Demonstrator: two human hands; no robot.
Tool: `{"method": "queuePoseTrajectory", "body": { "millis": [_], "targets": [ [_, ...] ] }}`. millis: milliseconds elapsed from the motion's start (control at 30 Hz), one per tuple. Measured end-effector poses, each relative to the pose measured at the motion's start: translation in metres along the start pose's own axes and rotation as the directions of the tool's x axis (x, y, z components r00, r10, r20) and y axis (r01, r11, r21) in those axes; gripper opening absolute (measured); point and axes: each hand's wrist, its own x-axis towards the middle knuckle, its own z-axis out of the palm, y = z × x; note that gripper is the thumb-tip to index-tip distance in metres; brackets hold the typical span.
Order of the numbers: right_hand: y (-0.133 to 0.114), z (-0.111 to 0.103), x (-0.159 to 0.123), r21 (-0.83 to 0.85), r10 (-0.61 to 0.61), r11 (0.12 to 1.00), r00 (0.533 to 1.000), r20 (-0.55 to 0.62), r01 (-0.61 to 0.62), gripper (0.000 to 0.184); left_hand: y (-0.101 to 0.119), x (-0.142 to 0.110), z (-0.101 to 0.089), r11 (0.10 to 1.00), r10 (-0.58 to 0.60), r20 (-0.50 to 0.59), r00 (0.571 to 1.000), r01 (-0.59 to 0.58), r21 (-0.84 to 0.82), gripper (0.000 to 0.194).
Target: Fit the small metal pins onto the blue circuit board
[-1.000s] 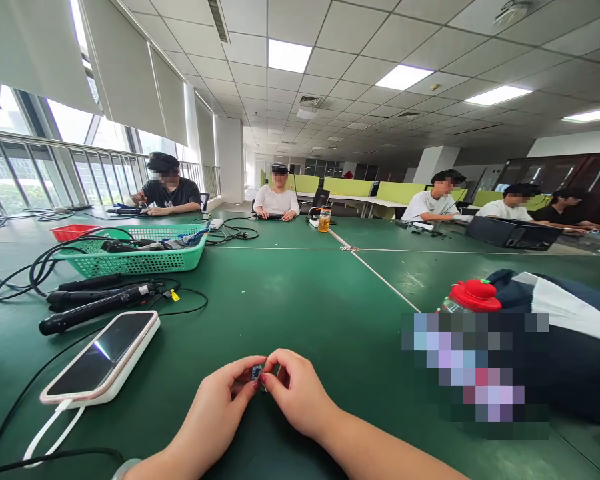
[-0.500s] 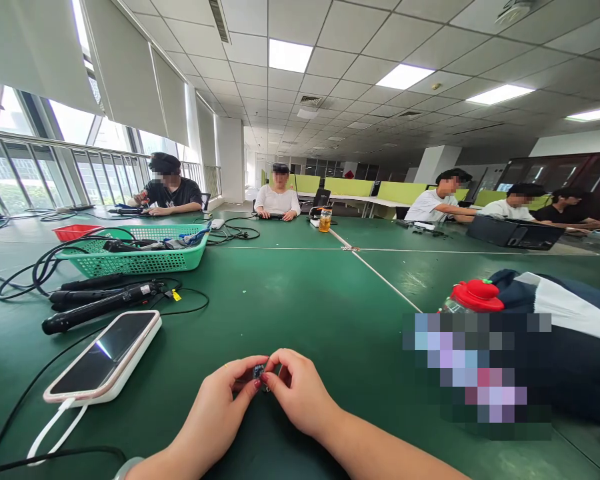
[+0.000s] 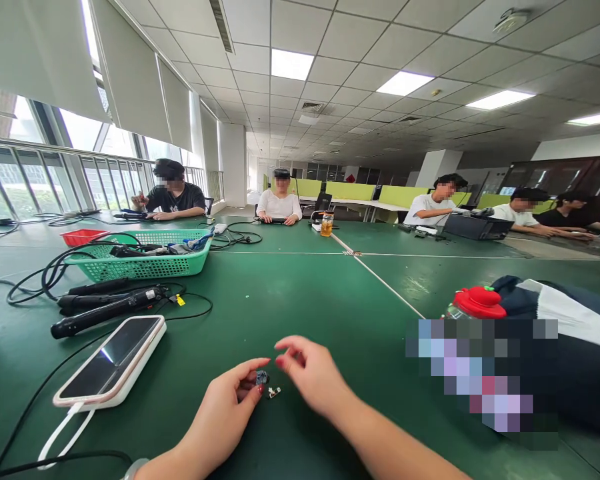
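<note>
My left hand (image 3: 230, 403) pinches a small dark blue-grey part (image 3: 262, 378) between thumb and forefinger, just above the green table (image 3: 325, 300). What kind of part it is, I cannot make out. A tiny whitish and metallic piece (image 3: 274, 393) lies on the tabletop right beside those fingertips. To the right, apart from both pieces, my right hand (image 3: 313, 373) hovers with its thumb and forefinger slightly parted and nothing visible between them.
On the left lie a phone (image 3: 113, 363) with a white cable, black rod-shaped devices (image 3: 110, 310), and a green basket (image 3: 140, 267) of cables. At right stand a red-lidded bottle (image 3: 480, 302) and a dark bag (image 3: 580, 360). Several people sit around the table.
My right hand has come off the blue-grey part and moved up and right. The small whitish metallic piece now shows plainly on the table. My left hand keeps its pinch.
</note>
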Motion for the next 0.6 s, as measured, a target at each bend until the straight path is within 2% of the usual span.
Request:
{"method": "queuePoseTrajectory", "body": {
  "millis": [100, 133, 167, 200, 267, 333, 400, 467, 533, 600],
  "targets": [
    [-0.024, -0.051, 0.019, 0.06, 0.133, 0.99, 0.979, -0.154, -0.125, 0.045, -0.002, 0.003, -0.002, 0.998, -0.027, -0.062, 0.998, 0.03, 0.055, 0.038],
    [-0.031, -0.065, 0.022, 0.024, 0.159, 0.987, 0.97, -0.182, -0.157, 0.047, -0.001, 0.003, -0.003, 0.997, -0.027, -0.086, 0.996, 0.034, 0.072, 0.038],
    [-0.036, -0.073, 0.021, -0.049, 0.186, 0.98, 0.972, -0.143, -0.195, 0.047, 0.001, 0.003, -0.004, 0.996, -0.027, -0.112, 0.993, 0.036, 0.077, 0.037],
    [-0.04, -0.076, 0.016, -0.15, 0.214, 0.965, 0.976, -0.031, -0.216, 0.045, 0.004, 0.002, -0.005, 0.997, -0.027, -0.131, 0.991, 0.036, 0.064, 0.037],
    [-0.042, -0.067, -0.003, -0.33, 0.244, 0.933, 0.928, 0.282, -0.145, 0.042, 0.016, -0.004, -0.004, 0.999, -0.029, -0.107, 0.994, 0.027, -0.022, 0.038],
    [-0.038, -0.047, -0.029, -0.369, 0.168, 0.929, 0.881, 0.443, 0.009, 0.038, 0.032, -0.014, -0.003, 0.989, -0.011, 0.043, 0.999, 0.017, -0.147, 0.039],
    [-0.031, -0.033, -0.05, -0.354, 0.124, 0.933, 0.864, 0.489, 0.067, 0.034, 0.046, -0.024, -0.005, 0.987, -0.008, 0.226, 0.974, 0.043, -0.154, 0.035],
    [-0.022, -0.033, -0.055, -0.361, 0.142, 0.932, 0.867, 0.478, 0.047, 0.035, 0.053, -0.028, -0.01, 0.995, -0.04, 0.326, 0.944, 0.066, -0.069, 0.034],
    [-0.01, -0.045, -0.042, -0.418, 0.305, 0.905, 0.812, 0.498, -0.084, 0.039, 0.049, -0.021, -0.019, 0.997, -0.071, 0.283, 0.956, 0.07, 0.016, 0.031],
    [0.003, -0.06, -0.017, -0.447, 0.448, 0.867, 0.742, 0.499, -0.222, 0.037, 0.038, -0.004, -0.027, 0.994, -0.11, 0.223, 0.969, 0.102, 0.047, 0.033]
  ]
}}
